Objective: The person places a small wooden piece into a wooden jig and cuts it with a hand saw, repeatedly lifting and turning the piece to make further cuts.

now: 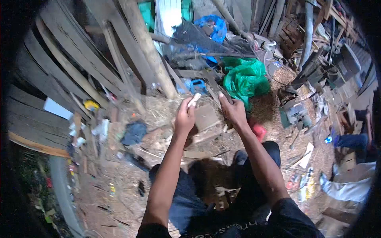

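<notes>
My left hand [185, 116] is closed around a small pale piece of wood [195, 99], which sticks up past the fingers. My right hand [234, 114] grips a machete [212, 84], its long dark blade pointing up and away from me; the handle is mostly hidden in the fingers. The two hands are apart, the blade not touching the wood piece. Below and between them sits a wooden block [206, 118] on the littered ground.
A green plastic bag [245, 79] lies just beyond my right hand, a red object [259, 132] beside that forearm. Planks and poles [149, 51] lean at the left. Dark cloth [134, 133] lies on the shavings. Another person's legs [351, 144] show at the far right.
</notes>
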Demonstrator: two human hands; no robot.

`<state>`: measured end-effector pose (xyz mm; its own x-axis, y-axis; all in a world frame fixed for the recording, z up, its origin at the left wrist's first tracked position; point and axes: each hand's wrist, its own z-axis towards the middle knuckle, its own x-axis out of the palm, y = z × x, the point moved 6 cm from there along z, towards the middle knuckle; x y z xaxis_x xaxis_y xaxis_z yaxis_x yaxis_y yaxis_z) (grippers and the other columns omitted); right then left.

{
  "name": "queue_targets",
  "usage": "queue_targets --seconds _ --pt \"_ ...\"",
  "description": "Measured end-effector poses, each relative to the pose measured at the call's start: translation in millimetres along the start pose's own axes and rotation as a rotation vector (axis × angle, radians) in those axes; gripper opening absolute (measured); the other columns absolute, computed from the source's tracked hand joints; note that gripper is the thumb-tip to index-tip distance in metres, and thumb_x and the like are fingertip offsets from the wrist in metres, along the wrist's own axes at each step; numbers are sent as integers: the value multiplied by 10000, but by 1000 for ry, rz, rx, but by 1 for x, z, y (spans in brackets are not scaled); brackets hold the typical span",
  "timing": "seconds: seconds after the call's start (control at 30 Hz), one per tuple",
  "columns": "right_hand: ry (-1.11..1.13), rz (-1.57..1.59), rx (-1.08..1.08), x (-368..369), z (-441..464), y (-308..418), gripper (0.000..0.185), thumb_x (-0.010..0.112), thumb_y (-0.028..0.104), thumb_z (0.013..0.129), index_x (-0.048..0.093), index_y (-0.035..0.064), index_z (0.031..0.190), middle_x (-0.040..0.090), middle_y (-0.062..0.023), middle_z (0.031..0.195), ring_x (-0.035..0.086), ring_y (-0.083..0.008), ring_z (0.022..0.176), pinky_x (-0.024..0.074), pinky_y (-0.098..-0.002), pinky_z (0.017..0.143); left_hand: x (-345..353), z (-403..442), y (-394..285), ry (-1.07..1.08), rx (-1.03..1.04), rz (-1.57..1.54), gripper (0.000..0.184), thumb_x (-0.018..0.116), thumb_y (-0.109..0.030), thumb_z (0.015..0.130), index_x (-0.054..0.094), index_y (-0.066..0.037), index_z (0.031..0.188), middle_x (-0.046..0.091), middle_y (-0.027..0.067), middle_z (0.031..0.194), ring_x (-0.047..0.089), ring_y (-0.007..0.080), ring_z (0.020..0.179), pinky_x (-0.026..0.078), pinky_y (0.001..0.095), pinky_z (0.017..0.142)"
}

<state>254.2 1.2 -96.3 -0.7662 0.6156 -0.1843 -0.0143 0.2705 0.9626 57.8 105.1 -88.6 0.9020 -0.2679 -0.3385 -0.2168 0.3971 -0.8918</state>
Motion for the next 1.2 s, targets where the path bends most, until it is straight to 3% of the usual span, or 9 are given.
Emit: queue_targets --seconds 0.03,0.13,0.17,0.4,0.53,0.73,0.93,1.1,1.2 --pt "-13 25 48 10 -5 14 625 700 550 808 584 -12 559 526 -13 531 474 -110 501 378 -331 458 -23 1 -33 -100 122 -83 229 520 -127 978 586 2 1156 673 134 929 639 187 924 501 331 798" --pt "50 305 -117 51 -26 61 557 700 498 843 591 30 561 517 6 505 490 -90 474 368 -295 450 -83 2 -82 -68 -147 -217 311 459 -256 1032 594 9 1123 673 64 950 572 90 813 471 259 716" --pt "72 321 -151 57 -32 77 540 696 492 850 601 31 584 527 6 514 489 -87 473 368 -289 452 -101 6 -91 -42 -48 -148 334 473 -308 1028 598 -16 1130 662 70 1013 555 67 804 446 249 725" --pt "255 452 -418 59 -88 175 403 737 385 852 645 22 703 585 12 586 514 -66 529 406 -271 489 -136 -31 -171 29 -257 -701 382 460 -326 1024 561 8 1179 626 48 965 567 134 796 462 281 699" --pt "133 398 -634 35 -110 212 343 766 326 826 692 -9 801 623 -10 626 517 -64 571 428 -280 524 -134 -58 -188 74 -339 -918 368 488 -309 1013 542 4 1201 640 74 937 575 141 741 469 273 664" --pt "168 330 -557 2 -138 217 317 754 299 842 692 -7 791 644 -18 639 533 -65 615 450 -267 583 -119 -74 -221 111 -209 -715 359 484 -302 1015 577 17 1149 662 82 938 587 133 752 470 273 664" --pt "223 596 -532 -22 -183 219 305 746 303 869 684 5 844 644 11 750 526 -46 660 429 -215 593 -100 -87 -267 193 -62 -529 370 492 -322 1015 649 9 1065 673 57 920 576 103 751 470 270 693" --pt "93 545 -587 -50 -205 228 323 779 321 837 677 16 814 590 44 680 471 -32 607 375 -209 530 -103 -95 -289 40 135 -255 312 581 -216 983 649 -20 1215 684 20 988 554 55 831 453 229 745" --pt "73 427 -584 -57 -213 233 324 796 323 817 674 24 801 564 55 641 449 -29 583 354 -216 503 -97 -99 -284 69 148 -259 348 603 -239 969 631 0 1221 679 48 1080 595 109 962 460 270 878"
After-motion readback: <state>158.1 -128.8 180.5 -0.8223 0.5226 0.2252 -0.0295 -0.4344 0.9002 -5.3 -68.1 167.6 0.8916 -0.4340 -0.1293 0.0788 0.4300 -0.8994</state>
